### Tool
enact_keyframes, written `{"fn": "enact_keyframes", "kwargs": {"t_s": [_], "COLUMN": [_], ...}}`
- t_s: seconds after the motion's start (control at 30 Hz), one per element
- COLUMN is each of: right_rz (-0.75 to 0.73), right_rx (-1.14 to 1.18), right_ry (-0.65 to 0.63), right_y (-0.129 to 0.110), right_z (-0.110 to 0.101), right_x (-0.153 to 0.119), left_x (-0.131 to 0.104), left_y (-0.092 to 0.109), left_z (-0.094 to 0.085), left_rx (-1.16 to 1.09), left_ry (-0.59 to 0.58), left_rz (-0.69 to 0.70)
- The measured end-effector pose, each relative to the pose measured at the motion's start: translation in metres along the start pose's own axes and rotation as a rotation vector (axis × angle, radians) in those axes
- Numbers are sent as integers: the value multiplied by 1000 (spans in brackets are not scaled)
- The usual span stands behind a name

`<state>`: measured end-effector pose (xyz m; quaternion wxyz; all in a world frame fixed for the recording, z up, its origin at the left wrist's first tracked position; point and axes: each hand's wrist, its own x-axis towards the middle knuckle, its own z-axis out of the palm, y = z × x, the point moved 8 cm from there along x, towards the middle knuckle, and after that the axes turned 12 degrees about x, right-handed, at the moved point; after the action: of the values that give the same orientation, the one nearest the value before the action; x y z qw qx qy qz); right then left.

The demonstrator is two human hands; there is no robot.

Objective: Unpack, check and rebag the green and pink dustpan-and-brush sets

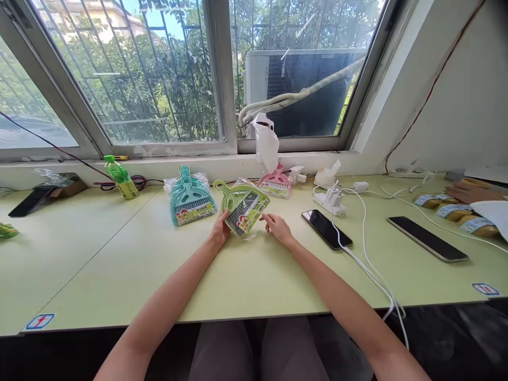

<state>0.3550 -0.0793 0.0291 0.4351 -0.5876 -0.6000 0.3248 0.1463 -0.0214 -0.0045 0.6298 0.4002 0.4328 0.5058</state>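
Note:
A green dustpan-and-brush set [248,209] in clear wrap is tilted above the table's middle. My left hand [220,228] grips its lower left side, thumb in front. My right hand [277,227] is beside its lower right corner with fingers curled; whether the fingertips hold the wrap is too small to tell. Left of the green set lies a stack of wrapped teal dustpan sets [191,201]. Behind it, near the window wall, rests a pink dustpan set [275,182].
On the pale green table [254,286] are a phone [327,229] with white cables, a power strip [330,203], a dark flat device [426,238] and a green bottle [121,178]. Another person's hand [466,191] touches wrapped packs at the right.

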Motion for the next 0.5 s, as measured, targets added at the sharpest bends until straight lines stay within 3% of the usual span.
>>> {"fn": "enact_keyframes", "kwargs": {"t_s": [0.2, 0.37, 0.5], "right_rz": [-8, -20, -13], "right_rx": [225, 217, 286], "right_ry": [82, 70, 294], "right_y": [6, 7, 15], "right_z": [-8, -13, -47], "right_x": [6, 9, 13], "left_x": [-8, -6, -2], "left_y": [-1, 3, 5], "left_z": [13, 6, -10], "left_rx": [65, -48, -172], "left_ry": [-105, 41, 164], "left_rz": [-51, 4, 31]}}
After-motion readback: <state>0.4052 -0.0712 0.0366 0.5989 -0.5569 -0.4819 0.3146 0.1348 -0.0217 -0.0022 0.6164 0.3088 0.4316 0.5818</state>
